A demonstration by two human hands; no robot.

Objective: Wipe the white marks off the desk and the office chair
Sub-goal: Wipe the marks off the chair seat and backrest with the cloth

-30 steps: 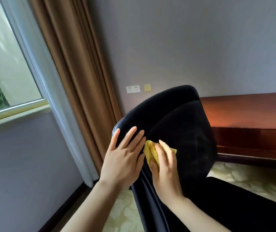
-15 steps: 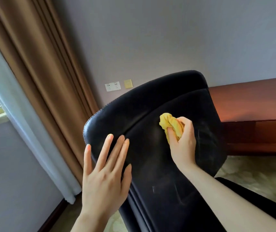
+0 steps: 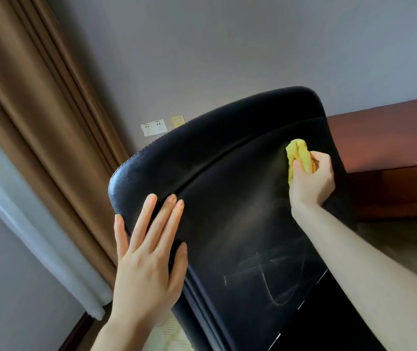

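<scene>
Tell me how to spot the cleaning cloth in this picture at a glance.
Find the big black chair back filling the middle of the view. Near its upper right edge, the right hand grips a small bunched cloth against it. It is the only bright yellow crumpled thing there.

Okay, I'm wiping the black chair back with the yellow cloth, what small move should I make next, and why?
Probably slide the right hand with the yellow cloth down the chair back toward the white marks. The cloth sits near the upper right edge, while the drawn lines show lower down, unwiped. The left hand lies flat on the left edge, steadying it.
</scene>
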